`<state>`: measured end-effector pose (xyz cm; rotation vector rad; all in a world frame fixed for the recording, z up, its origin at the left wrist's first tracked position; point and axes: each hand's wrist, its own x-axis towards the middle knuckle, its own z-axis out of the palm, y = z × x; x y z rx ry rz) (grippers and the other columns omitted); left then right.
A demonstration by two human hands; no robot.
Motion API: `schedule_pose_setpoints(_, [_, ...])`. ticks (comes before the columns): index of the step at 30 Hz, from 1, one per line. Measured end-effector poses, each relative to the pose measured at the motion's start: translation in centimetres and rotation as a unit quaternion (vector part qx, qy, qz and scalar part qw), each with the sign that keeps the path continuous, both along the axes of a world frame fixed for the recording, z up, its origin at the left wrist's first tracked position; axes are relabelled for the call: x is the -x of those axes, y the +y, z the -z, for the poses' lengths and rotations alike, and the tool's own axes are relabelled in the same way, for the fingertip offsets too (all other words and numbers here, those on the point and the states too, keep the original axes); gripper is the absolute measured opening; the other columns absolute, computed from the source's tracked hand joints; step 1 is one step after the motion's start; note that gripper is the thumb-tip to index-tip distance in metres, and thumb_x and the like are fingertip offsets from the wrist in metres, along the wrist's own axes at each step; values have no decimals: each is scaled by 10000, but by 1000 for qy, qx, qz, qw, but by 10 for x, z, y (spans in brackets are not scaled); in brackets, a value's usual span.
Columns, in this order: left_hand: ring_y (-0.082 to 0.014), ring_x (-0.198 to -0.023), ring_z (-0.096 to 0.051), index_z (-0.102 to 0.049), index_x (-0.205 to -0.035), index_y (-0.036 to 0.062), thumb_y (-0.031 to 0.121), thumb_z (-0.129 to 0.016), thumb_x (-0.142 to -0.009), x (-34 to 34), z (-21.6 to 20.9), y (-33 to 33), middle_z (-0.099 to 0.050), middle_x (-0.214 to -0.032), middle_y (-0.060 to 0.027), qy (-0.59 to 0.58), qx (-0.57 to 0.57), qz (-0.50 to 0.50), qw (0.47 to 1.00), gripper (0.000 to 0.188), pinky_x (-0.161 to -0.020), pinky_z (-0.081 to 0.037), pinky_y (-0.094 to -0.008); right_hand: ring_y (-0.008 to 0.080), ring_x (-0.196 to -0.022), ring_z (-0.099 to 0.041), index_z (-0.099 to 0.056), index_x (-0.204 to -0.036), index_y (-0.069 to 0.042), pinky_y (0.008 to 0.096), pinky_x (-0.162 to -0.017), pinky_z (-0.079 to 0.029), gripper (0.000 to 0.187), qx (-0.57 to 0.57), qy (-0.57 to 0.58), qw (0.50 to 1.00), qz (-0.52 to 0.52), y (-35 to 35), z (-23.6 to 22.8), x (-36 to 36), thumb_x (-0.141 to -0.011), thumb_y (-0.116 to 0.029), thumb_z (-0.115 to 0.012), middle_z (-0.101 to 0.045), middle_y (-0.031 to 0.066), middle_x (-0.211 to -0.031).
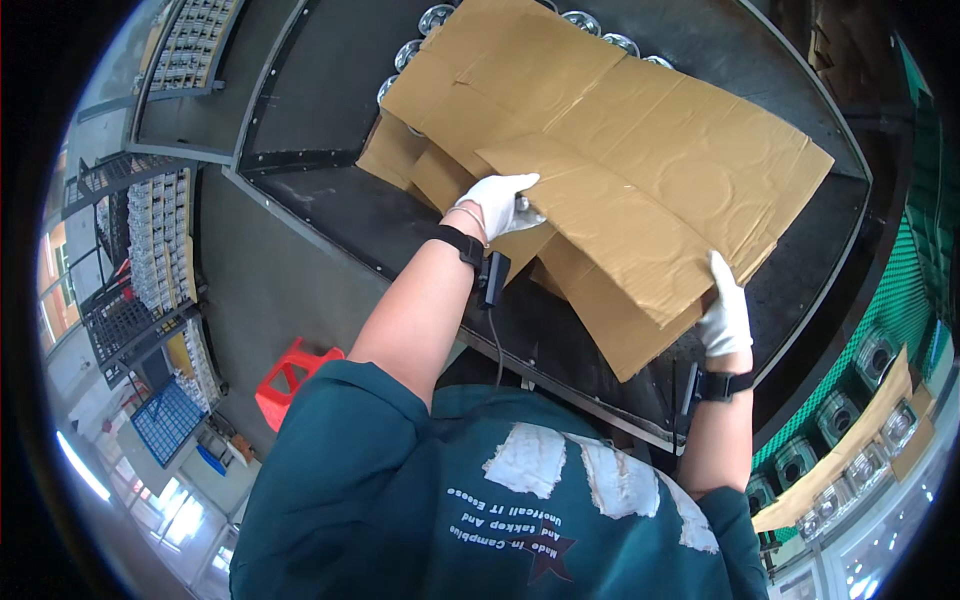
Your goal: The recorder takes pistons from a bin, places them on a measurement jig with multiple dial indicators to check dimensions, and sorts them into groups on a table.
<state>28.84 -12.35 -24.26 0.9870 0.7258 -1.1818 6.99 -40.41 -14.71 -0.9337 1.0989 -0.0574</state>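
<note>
Cardboard sheet — I am gripping it with both gloved hands, left hand closed on an inner flap, right hand clasping its near edge — over the dark bench.

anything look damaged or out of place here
The cardboard sheet that the left hand and right hand grip is creased, with round dents pressed into it. It lies askew across the dark tray, half covering the shiny round parts.
</note>
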Motion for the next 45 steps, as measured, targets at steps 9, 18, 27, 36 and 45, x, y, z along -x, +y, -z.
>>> schedule_pose_setpoints(9, [-363, -1286, -507, -377, -1460, 13, 239, -705, -742, 45, -15, 22, -462, -1444, -218, -424, -277, 579, 639, 821, -1064, -435, -435, 218, -903, -677, -703, -978, 66, 322, -824, -549, 193, 58, 38, 997, -36, -12, -35, -58, -885, -100, -668, -705, 119, -1002])
schedule_pose_setpoints(18, [-346, -1281, -551, -401, -1458, 120, 216, -694, -822, -19, -1, 37, -525, -1419, -143, -210, -494, 637, 553, 708, -1012, -489, -454, 243, -913, -681, -653, -1055, 74, 350, -815, -578, 227, 20, -4, 1000, 1, -13, -50, -70, -884, -76, -648, -688, 140, -1021])
schedule_pose_setpoints(27, [-349, -1150, -639, -651, -1230, 98, 160, -420, -961, -76, -48, 118, -688, -1184, -147, -485, -525, 564, 415, 360, -969, -508, -489, 277, -1005, -668, -592, -1239, 16, 391, -917, -538, 441, 36, 36, 996, 68, -30, -121, 9, -831, -114, -695, -687, 121, -1132])
schedule_pose_setpoints(36, [-319, -1121, -648, -718, -1116, 121, 83, -494, -896, -154, -233, 253, -717, -1127, -116, -678, -503, 499, 197, 317, -970, -502, -416, 227, -874, -671, -684, -1027, 26, 364, -863, -539, 259, 126, 95, 975, 155, -48, -212, 169, -832, -145, -668, -706, 95, -998])
schedule_pose_setpoints(45, [-143, -924, -645, -629, -1177, -25, 175, -662, -917, -159, -381, 275, -710, -1050, -78, -639, -428, 191, 610, 330, -858, -500, -298, 220, -988, -662, -634, -1208, 27, 345, -882, -517, 385, 317, 174, 918, -165, -11, -148, 217, -878, -173, -643, -704, 112, -1114])
